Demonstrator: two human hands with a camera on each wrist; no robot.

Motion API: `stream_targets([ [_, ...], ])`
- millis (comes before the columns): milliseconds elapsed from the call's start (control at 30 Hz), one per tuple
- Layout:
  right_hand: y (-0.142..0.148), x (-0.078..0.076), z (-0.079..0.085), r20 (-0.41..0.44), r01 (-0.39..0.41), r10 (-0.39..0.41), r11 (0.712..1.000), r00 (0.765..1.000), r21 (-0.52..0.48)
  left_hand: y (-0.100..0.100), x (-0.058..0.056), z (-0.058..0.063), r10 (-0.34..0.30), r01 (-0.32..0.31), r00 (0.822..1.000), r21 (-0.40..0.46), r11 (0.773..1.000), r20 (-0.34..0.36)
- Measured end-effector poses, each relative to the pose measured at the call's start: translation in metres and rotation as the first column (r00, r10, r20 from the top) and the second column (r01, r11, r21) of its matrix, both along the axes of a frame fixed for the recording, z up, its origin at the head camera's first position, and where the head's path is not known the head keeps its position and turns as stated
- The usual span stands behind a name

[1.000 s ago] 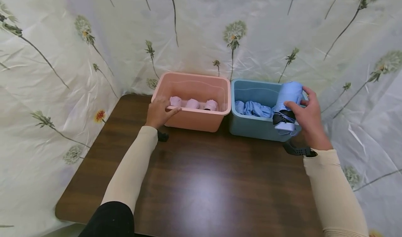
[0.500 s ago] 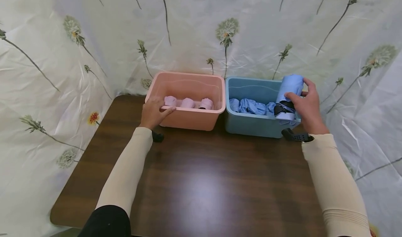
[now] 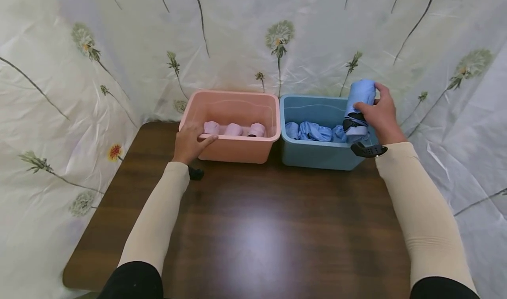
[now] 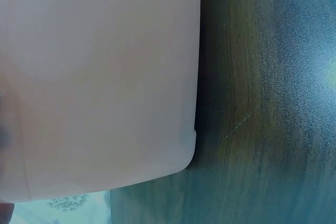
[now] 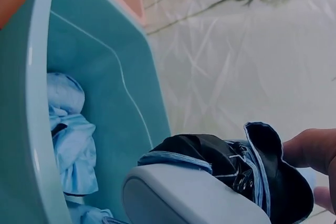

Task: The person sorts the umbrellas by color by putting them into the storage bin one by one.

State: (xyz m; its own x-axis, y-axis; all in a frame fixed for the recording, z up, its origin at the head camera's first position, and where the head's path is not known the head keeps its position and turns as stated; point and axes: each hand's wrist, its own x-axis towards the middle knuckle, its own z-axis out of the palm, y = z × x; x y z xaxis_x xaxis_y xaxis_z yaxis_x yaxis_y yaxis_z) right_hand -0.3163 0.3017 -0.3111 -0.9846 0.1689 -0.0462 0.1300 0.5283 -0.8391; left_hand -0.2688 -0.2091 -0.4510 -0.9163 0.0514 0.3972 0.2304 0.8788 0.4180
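My right hand (image 3: 384, 117) holds a folded blue compact umbrella (image 3: 360, 97) over the right end of the blue bin (image 3: 317, 157). The umbrella tilts, its pale handle (image 5: 184, 195) downward, with black lining showing above it in the right wrist view. Several blue folded umbrellas (image 3: 314, 131) lie in a row inside that bin. At the left front corner of the pink bin (image 3: 245, 151), my left hand (image 3: 188, 144) grips the rim, thumb along the front edge. Three pink rolled bundles (image 3: 233, 130) sit in the pink bin, their lower parts hidden by its front wall.
Both bins stand side by side at the back of a dark wooden table (image 3: 245, 219). Right behind them hangs a pale flower-printed sheet (image 3: 229, 35), which also runs along both sides. The table's left edge slants toward the front.
My right hand has lifted the blue umbrella slightly and brought it a little to the left, with its handle end now over the bin's inside. The left hand stays at the pink rim. The head view has shifted slightly.
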Motion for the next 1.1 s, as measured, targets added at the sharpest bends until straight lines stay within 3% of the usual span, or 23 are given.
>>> stream_targets([
  [333,-0.001,-0.017,-0.012,0.015,0.003,-0.005,0.992,1.0,0.126,0.0,-0.001,-0.001,-0.016,0.016,1.0,-0.019,1.0,-0.027],
  [533,-0.003,-0.028,-0.016,0.016,0.0,-0.003,0.986,1.0,0.167,-0.003,0.0,0.002,0.007,-0.007,1.0,-0.016,1.0,0.004],
  [1100,0.011,-0.032,-0.043,0.023,0.039,-0.046,0.972,0.999,0.231,0.0,0.0,0.001,0.001,-0.001,1.0,-0.011,1.0,-0.006],
])
